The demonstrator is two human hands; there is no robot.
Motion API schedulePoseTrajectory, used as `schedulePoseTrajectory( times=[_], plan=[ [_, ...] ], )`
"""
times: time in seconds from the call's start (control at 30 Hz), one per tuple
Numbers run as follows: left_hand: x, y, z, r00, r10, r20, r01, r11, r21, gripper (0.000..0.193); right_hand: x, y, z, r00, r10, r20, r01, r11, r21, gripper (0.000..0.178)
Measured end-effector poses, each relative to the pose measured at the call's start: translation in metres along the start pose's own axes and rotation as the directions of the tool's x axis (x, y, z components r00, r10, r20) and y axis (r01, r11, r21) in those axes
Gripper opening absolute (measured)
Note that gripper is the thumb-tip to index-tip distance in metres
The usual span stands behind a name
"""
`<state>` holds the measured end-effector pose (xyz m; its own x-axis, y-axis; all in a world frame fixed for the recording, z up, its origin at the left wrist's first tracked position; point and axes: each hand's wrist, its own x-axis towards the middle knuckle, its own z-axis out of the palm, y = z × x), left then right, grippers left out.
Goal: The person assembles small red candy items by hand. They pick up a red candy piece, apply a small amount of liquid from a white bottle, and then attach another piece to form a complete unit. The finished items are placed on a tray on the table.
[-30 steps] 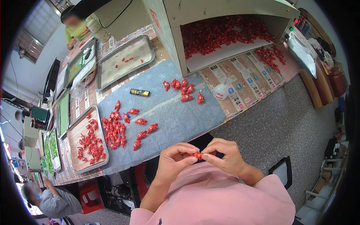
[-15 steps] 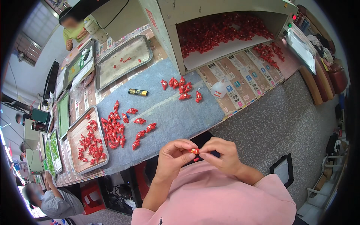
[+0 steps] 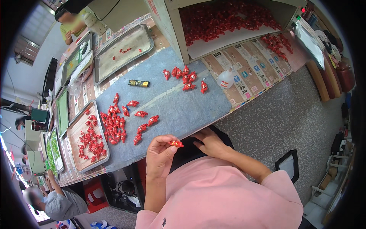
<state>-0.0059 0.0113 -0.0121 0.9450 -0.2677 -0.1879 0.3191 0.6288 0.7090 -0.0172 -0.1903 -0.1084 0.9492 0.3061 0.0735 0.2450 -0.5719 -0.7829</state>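
Between the thumb and fingers of my left hand [image 3: 160, 152] is a small red figurine [image 3: 175, 144] with yellow marks, held up in front of the table's near edge. My right hand [image 3: 209, 142] is apart from it, over the dark cloth [image 3: 187, 154] at my lap, close under the table edge. Its fingers are spread and no object shows in them. Beyond my left hand, a cluster of similar red figurines [image 3: 114, 124] lies on the blue-grey cloth [image 3: 167, 103], with several loose ones beside it. Another group of red figurines [image 3: 187, 78] sits farther back.
A metal tray [image 3: 107, 152] of red pieces stands at the left, and a larger tray [image 3: 95, 78] behind it. A black-and-gold cylinder [image 3: 138, 83] and a clear bottle [image 3: 225, 79] are on the table. A box-like machine [image 3: 176, 32] holds many red pieces. Two people sit leftward.
My right hand has let go of the figurine and moved away, forward and left, to the table edge. My left hand keeps the figurine, now farther left and slightly higher.
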Motion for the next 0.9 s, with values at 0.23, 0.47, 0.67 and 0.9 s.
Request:
schedulePoseTrajectory(
  times=[0.23,0.47,0.67,0.9],
  plan=[
    [-0.005,0.004,0.001,0.999,0.027,0.026,-0.027,1.0,0.006,0.03,0.063,0.041,0.068,0.995,0.024,0.095,-0.001,0.973,-0.23,0.034],
    [-0.012,0.001,0.0,0.998,0.046,0.045,-0.045,0.999,-0.018,0.03,0.071,0.048,0.082,0.999,-0.025,-0.033,0.021,0.995,-0.101,0.032],
    [-0.018,0.011,-0.004,0.997,0.072,0.04,-0.071,0.997,-0.031,0.028,0.072,0.035,0.089,0.966,-0.101,-0.238,0.104,0.995,0.001,0.03],
    [-0.024,0.021,-0.013,0.995,0.098,-0.004,-0.097,0.991,-0.094,0.028,0.005,-0.04,-0.001,0.966,-0.126,0.227,0.076,0.973,0.218,0.014]
  ],
)
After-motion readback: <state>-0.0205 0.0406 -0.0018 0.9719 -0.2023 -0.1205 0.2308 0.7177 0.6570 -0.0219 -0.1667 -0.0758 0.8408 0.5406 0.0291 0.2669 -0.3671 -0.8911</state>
